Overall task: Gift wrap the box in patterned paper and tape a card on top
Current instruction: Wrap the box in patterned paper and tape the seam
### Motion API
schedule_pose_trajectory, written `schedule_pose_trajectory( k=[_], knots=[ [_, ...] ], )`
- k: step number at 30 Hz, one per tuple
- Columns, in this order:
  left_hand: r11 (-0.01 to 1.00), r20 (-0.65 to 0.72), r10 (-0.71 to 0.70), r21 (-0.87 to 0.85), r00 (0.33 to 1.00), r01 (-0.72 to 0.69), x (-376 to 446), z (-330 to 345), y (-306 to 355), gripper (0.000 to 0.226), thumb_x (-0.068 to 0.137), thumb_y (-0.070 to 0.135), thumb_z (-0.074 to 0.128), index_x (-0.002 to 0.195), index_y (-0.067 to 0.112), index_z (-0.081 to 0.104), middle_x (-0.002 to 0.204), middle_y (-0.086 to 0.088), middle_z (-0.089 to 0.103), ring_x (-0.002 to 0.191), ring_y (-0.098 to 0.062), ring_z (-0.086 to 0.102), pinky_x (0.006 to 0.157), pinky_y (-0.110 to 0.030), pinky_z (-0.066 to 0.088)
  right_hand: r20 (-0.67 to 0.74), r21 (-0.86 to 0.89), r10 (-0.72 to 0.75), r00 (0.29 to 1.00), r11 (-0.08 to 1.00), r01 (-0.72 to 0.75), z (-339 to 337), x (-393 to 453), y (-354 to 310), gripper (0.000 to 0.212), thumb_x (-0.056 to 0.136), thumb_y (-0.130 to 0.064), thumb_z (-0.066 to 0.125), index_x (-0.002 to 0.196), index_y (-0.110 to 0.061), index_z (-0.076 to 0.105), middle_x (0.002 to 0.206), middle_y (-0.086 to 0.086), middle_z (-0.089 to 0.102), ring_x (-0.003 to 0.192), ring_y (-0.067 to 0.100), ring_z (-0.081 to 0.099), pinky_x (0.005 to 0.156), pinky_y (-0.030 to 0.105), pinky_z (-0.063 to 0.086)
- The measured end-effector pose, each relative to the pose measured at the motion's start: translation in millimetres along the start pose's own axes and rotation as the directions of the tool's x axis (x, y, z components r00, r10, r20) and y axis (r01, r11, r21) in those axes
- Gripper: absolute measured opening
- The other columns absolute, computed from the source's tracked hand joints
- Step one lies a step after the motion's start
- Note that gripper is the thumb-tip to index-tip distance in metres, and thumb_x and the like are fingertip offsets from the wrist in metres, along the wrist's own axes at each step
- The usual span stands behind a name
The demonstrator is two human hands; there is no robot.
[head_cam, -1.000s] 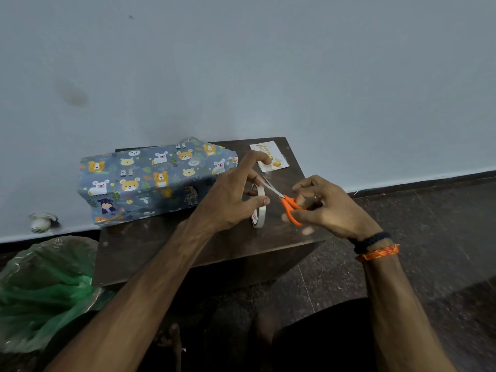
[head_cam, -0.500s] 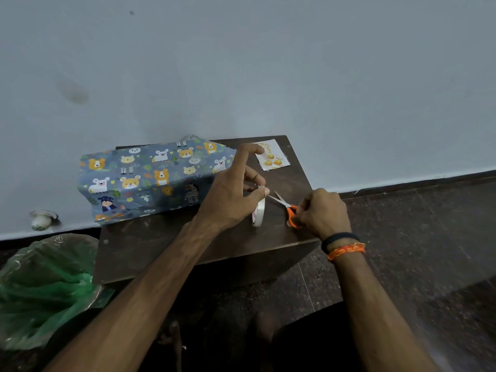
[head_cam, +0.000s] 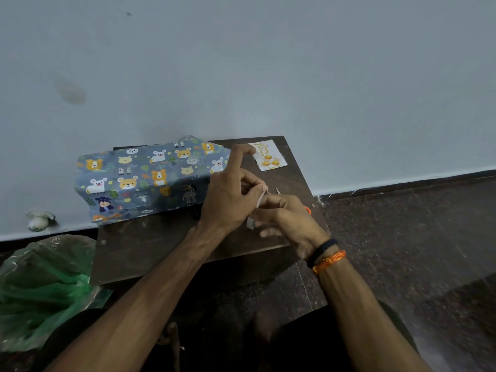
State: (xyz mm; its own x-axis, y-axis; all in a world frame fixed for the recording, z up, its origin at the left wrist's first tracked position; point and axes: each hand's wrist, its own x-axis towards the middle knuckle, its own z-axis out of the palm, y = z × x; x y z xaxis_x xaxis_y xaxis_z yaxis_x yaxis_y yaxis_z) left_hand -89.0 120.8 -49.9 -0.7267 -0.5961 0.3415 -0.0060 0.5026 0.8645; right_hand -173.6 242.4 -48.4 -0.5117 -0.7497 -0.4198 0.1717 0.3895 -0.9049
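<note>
Box (head_cam: 150,181) papered; card (head_cam: 269,155) untaped at 1 o'clock.
L hand (head_cam: 230,200) pinches tape (head_cam: 252,222) w/ R hand (head_cam: 287,224); scissors (head_cam: 308,210) alongside.

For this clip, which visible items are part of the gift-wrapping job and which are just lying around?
Part of the job:
wrapped box
card
tape roll, held in the left hand
scissors, under the right hand

Just lying about:
green plastic bag
small white object by the wall

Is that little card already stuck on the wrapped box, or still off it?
Still off: the card lies flat on the wooden table, right of the wrapped box.
</note>
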Motion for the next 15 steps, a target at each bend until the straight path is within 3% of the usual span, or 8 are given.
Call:
schedule_pose_trajectory(
  k=[4,7,10,15],
  knots=[
    [1.000,-0.034,0.015,0.024,0.999,-0.014,-0.1,-0.8,-1.1,0.056,0.083,0.005,0.077,0.129,0.018,0.048,0.077,0.007,0.073,0.072,-0.001,0.071,0.071,-0.029,0.061,-0.049,-0.039,-0.050,0.998,0.998,0.048,6.8,3.8,3.3,0.014,0.095,-0.005,0.067,0.089,-0.012,0.078,0.086,0.003,0.076,0.067,0.005,0.065,0.063,0.023,0.057],
    [1.000,-0.081,0.007,0.030,0.997,-0.004,0.2,-2.8,0.1,0.051,0.084,0.003,0.077,0.124,0.017,0.048,0.076,0.009,0.073,0.070,0.000,0.070,0.069,-0.024,0.060,-0.074,-0.020,-0.063,0.995,0.998,0.062,5.0,4.0,1.6,0.015,0.095,-0.012,0.070,0.082,-0.006,0.075,0.083,0.009,0.075,0.074,0.015,0.067,0.066,0.024,0.057],
    [0.999,-0.124,-0.034,-0.020,0.992,0.031,-0.3,-0.8,2.5,0.049,0.084,0.002,0.077,0.121,0.014,0.047,0.076,0.010,0.073,0.069,0.001,0.069,0.066,-0.014,0.055,-0.119,-0.023,-0.083,0.989,0.996,0.081,5.3,5.5,2.3,0.026,0.094,-0.013,0.072,0.068,-0.017,0.073,0.085,0.012,0.077,0.077,0.020,0.068,0.067,0.026,0.057],
    [0.987,-0.155,-0.150,-0.085,0.977,0.138,1.7,0.9,-3.3,0.054,0.080,0.002,0.081,0.118,0.014,0.045,0.076,0.006,0.074,0.067,-0.002,0.071,0.068,-0.021,0.059,-0.105,-0.024,-0.114,0.988,0.993,0.112,5.9,6.1,5.9,0.016,0.093,-0.011,0.073,0.077,-0.014,0.073,0.092,0.020,0.075,0.071,0.018,0.067,0.063,0.026,0.057]
  ],
)
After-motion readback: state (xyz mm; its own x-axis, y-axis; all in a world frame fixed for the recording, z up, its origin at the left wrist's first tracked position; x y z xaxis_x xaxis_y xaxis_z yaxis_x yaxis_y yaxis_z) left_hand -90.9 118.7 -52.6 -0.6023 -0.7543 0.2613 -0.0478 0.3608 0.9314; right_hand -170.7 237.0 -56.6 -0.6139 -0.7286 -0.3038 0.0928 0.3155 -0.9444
